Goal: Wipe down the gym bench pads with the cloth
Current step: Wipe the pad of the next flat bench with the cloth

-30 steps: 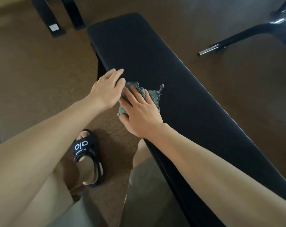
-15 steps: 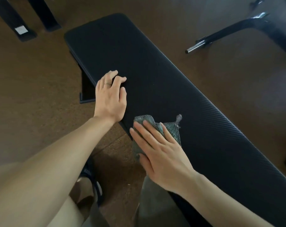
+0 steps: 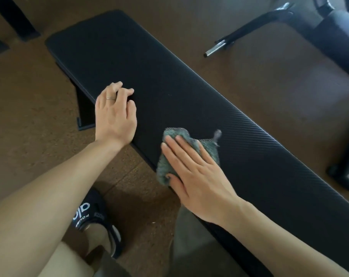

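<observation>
Head view, downward (close above bench (image 3: 169, 80))

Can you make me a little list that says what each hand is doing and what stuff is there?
left hand: rests on the bench edge, fingers loosely bent
right hand: flat, presses the cloth
cloth: grey-green, on the bench near its edge
bench: long, black pad
floor: brown
shoe: black, below the left arm
</observation>
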`<state>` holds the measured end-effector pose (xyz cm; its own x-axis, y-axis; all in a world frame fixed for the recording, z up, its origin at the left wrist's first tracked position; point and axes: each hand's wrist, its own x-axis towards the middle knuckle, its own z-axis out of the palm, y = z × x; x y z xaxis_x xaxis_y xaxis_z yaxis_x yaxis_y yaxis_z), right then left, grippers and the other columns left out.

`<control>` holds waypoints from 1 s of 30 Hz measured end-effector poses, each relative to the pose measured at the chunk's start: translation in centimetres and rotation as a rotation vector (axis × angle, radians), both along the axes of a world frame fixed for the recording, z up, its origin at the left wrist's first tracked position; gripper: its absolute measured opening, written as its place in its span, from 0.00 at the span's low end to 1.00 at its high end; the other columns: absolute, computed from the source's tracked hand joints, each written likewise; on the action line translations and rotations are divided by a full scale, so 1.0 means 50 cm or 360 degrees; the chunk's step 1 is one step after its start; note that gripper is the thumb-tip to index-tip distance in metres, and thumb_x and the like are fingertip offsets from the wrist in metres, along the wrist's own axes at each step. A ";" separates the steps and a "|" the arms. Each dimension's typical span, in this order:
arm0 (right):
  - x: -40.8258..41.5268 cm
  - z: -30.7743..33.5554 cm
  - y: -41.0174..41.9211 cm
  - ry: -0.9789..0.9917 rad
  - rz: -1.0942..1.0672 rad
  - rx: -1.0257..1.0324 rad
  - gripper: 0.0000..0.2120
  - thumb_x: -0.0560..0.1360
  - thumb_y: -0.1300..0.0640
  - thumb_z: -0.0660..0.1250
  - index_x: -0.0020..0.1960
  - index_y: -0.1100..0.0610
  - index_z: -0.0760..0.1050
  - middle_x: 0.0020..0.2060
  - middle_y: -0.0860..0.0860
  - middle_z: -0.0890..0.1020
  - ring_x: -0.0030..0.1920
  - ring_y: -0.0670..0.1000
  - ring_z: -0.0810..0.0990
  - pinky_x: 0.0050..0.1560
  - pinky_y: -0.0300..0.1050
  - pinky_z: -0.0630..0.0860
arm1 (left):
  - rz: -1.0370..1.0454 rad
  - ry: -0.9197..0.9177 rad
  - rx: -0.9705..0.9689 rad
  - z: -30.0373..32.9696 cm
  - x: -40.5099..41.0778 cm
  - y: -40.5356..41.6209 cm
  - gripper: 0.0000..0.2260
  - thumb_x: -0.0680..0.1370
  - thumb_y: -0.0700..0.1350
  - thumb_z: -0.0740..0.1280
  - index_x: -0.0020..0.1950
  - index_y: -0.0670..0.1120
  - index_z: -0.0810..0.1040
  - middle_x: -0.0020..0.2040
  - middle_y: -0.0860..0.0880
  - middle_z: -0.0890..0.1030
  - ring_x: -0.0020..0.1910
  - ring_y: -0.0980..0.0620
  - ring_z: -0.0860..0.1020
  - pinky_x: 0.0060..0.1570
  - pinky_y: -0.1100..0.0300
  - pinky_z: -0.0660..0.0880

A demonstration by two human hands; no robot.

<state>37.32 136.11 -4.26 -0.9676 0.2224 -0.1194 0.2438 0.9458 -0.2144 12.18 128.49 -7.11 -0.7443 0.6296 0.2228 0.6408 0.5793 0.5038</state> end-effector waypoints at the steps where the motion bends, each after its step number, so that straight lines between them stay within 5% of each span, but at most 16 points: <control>1: 0.044 0.004 0.004 -0.0027 -0.0037 0.0012 0.30 0.86 0.41 0.45 0.85 0.49 0.43 0.84 0.45 0.44 0.82 0.45 0.38 0.83 0.53 0.43 | 0.0001 -0.0001 -0.0016 0.003 0.001 0.001 0.18 0.84 0.47 0.53 0.68 0.44 0.74 0.76 0.44 0.67 0.78 0.44 0.62 0.78 0.47 0.54; 5: 0.123 0.011 0.018 -0.0070 -0.0046 0.0033 0.29 0.86 0.42 0.45 0.85 0.49 0.46 0.84 0.43 0.46 0.83 0.45 0.41 0.80 0.51 0.42 | 0.0046 0.0015 -0.0034 0.006 0.004 0.004 0.18 0.83 0.48 0.52 0.68 0.44 0.73 0.74 0.44 0.68 0.77 0.43 0.62 0.78 0.46 0.54; 16: -0.155 -0.009 0.206 -0.0003 -0.0619 -0.0134 0.29 0.86 0.44 0.44 0.85 0.50 0.43 0.84 0.45 0.45 0.83 0.47 0.40 0.82 0.55 0.39 | 0.0072 0.0070 -0.0072 0.002 0.002 0.007 0.16 0.83 0.45 0.55 0.68 0.44 0.72 0.73 0.44 0.68 0.76 0.42 0.63 0.78 0.47 0.54; 22: -0.015 -0.006 0.052 0.0022 -0.0379 -0.0030 0.31 0.85 0.44 0.43 0.85 0.53 0.44 0.84 0.48 0.45 0.83 0.49 0.39 0.82 0.56 0.40 | 0.0114 0.0129 -0.0126 0.003 0.010 0.012 0.14 0.83 0.45 0.57 0.68 0.44 0.71 0.74 0.44 0.68 0.76 0.41 0.64 0.78 0.46 0.56; 30: -0.132 0.001 0.203 0.0037 -0.0361 -0.0081 0.29 0.86 0.42 0.46 0.85 0.48 0.47 0.84 0.44 0.48 0.83 0.46 0.43 0.82 0.55 0.41 | 0.0129 0.0108 -0.0161 0.009 0.013 0.013 0.15 0.84 0.45 0.57 0.70 0.44 0.70 0.75 0.43 0.67 0.77 0.40 0.62 0.78 0.46 0.56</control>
<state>30.75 146.27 -4.23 -0.8960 0.4290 -0.1146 0.4437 0.8550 -0.2684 12.81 129.16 -6.68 -0.7792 0.5895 0.2128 0.6202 0.6762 0.3976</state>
